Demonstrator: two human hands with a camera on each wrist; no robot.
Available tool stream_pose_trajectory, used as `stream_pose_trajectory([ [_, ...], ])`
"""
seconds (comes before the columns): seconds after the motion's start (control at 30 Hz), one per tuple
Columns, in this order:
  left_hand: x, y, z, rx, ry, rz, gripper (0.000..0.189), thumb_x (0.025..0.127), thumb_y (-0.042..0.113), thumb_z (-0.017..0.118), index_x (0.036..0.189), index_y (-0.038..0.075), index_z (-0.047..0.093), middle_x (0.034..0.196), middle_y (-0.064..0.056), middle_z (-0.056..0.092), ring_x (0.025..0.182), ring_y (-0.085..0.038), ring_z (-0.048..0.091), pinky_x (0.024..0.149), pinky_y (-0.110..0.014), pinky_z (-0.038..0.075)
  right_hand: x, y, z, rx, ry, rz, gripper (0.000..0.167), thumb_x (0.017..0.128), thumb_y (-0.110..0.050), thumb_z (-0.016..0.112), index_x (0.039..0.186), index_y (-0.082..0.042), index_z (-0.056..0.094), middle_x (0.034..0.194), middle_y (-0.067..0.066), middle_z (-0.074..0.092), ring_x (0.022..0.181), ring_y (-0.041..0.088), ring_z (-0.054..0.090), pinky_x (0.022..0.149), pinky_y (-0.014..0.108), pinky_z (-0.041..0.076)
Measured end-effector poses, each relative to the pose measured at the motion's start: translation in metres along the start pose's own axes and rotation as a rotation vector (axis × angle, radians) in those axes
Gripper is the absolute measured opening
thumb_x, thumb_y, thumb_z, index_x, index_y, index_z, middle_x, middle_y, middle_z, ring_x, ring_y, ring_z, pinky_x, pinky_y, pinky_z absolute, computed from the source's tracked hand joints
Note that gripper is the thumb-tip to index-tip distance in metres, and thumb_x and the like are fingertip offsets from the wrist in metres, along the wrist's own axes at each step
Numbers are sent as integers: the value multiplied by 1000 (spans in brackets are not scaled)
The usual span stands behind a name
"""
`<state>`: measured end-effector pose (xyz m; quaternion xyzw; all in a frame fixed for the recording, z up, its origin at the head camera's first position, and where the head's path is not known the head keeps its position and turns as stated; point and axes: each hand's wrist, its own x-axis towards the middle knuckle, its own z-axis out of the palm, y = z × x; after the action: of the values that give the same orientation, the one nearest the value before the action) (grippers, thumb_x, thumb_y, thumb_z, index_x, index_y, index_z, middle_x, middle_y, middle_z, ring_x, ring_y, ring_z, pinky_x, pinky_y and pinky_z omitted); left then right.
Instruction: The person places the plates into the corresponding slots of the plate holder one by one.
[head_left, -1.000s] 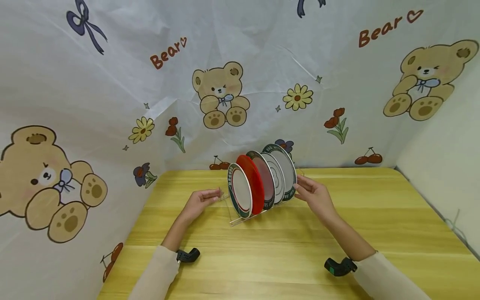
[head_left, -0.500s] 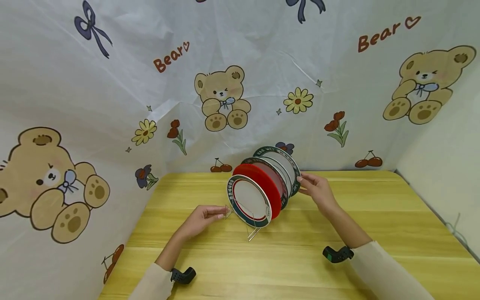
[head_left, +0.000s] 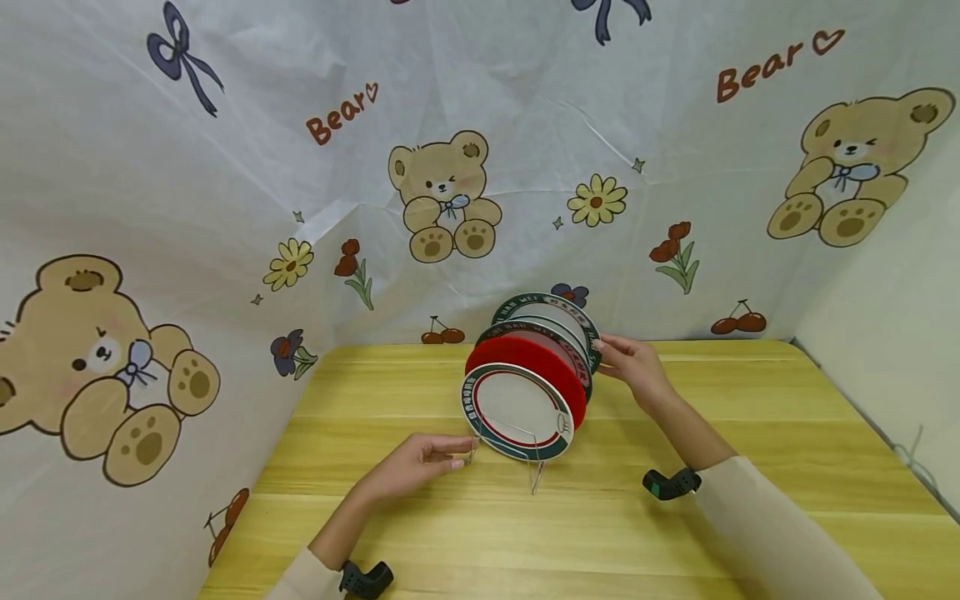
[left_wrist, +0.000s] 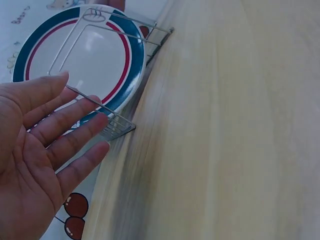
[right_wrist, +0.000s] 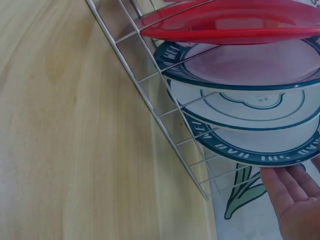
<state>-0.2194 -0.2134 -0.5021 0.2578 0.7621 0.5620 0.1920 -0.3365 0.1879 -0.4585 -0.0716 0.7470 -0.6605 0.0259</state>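
A wire dish rack point(right_wrist: 159, 117) stands on the table with several plates upright in a row. The nearest is a white plate point(head_left: 517, 404) with a green rim and red ring, facing the viewer. Behind it come a red plate point(head_left: 504, 352) and more green-rimmed plates, partly hidden. My left hand point(head_left: 416, 472) pinches the rack's near left end wire between thumb and fingers, the other fingers spread. At the far right, my right hand point(head_left: 640, 377) holds the edge of the rearmost plate point(right_wrist: 250, 156), fingers behind its rim and thumb mostly out of view.
The yellow wood-grain table point(head_left: 465, 550) runs back to a white cloth backdrop point(head_left: 540, 100) printed with bears and flowers. A pale wall point(head_left: 900, 350) stands at the right. On each wrist sits a black device point(head_left: 366, 580).
The rack and its plates have turned, so the front plate, first seen at a slant, now faces the viewer. My left hand has come nearer and rightward with the rack's end; the right hand stays by the rear plate.
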Motion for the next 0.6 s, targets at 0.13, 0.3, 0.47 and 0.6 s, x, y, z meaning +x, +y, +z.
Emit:
stream_pose_trajectory([
  [0.13, 1, 4, 0, -10, 30, -4, 42, 105, 17, 60, 145, 5, 57, 142, -13, 60, 129, -27, 59, 102, -28, 52, 1, 0, -2, 29, -20, -17, 58, 106, -36, 57, 149, 1, 48, 149, 24, 49, 110, 11, 67, 98, 40, 54],
  [0.3, 5, 8, -13, -72, 337, 67, 36, 106, 17, 57, 139, 4, 61, 123, -19, 70, 103, -28, 73, 92, -40, 59, -17, -3, 2, 78, -1, -61, 60, 109, -39, 48, 158, -7, 35, 158, 22, 39, 139, 32, 47, 108, 42, 47],
  [0.47, 28, 4, -28, -325, 595, 102, 51, 108, 29, 54, 156, 22, 39, 145, -20, 55, 122, -39, 62, 100, -54, 53, -49, -15, 13, 135, 60, -23, 63, 111, -36, 42, 164, -13, 17, 165, 17, 27, 150, 31, 30, 117, 49, 35],
  [0.6, 54, -4, -31, -490, 602, 85, 66, 109, 42, 45, 164, 23, 13, 161, -24, 31, 144, -45, 36, 113, -64, 37, -71, -18, 31, 240, 109, 61, 66, 111, -35, 39, 165, -20, 4, 169, 10, 15, 153, 24, 23, 121, 45, 31],
])
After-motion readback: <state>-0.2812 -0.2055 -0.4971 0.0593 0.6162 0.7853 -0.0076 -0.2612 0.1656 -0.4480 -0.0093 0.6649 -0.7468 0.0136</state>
